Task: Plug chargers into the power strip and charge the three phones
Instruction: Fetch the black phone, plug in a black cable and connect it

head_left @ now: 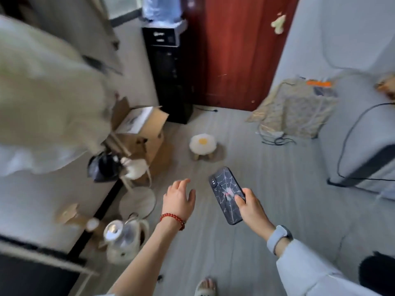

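Black phone (pixel 227 195), web-pattern case, back face up: I hold it in my right hand (pixel 252 210), grip clamped on its lower half with the thumb across the case. It hangs above the grey floor (pixel 267 167), on the near side of the egg-shaped stool (pixel 202 144).

Left hand (pixel 178 200): grip apart, fingers spread and relaxed, holding nothing, just left of the phone and nearer me than the stool. Red bead bracelet (pixel 173 218) at that wrist.

Power strip, chargers, other two phones: I cannot pick them out; the picture is smeared by motion. Black cable (pixel 350 135) runs over the pale furniture far right of the stool; more dark cord (pixel 275 141) lies on the floor beside the patterned bag (pixel 299 107), right of the stool. Either may lead to a charger, though I cannot tell.

Step in hand, as I judge it: carrying the first phone to wherever it will charge. To do it well I would steady the head so the strip comes into view, keep the phone firmly pinched with its port end free, and use the empty left hand to fetch the cable end. Kettle (pixel 126 238) and cardboard box (pixel 141 133), left of the stool, are worth stepping around.
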### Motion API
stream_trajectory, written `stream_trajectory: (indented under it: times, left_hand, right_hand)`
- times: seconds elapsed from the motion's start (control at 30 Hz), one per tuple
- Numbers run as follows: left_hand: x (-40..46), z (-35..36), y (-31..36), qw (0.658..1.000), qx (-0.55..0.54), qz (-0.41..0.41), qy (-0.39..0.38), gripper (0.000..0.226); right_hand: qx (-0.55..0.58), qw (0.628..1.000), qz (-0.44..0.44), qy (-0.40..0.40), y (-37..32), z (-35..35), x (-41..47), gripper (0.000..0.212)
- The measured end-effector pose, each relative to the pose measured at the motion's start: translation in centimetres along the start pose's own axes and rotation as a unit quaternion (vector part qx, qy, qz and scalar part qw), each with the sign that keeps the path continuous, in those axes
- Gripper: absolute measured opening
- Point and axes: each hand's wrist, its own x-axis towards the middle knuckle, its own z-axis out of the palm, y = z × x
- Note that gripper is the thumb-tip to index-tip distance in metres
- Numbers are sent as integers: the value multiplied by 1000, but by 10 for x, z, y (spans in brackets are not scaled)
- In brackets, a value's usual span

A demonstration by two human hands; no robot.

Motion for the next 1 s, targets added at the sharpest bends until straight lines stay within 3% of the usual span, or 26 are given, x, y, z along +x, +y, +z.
stream_trajectory:
  times: [0.17, 0.43, 0.6, 0.77, 1.0]
  left_hand:
    - [132, 45, 84, 994, 2, 84, -70, 37]
    - [295, 162, 224, 964, -27, 190, -182, 35]
    - [417, 220, 320, 958, -19, 183, -219, 37]
    - [535, 249, 409, 963, -40, 180, -198, 36]
    - [673, 305, 479, 963, -32, 161, -215, 36]
  right_hand:
    - [40, 994, 65, 77, 6, -72, 88, 20]
    - [61, 972, 152, 167, 70, -180, 246, 16]
    - [85, 968, 173, 161, 95, -259, 386, 21]
    - [92, 964, 183, 172, 89, -335, 512, 19]
    - [88, 965, 185, 165, 102, -410, 672, 9]
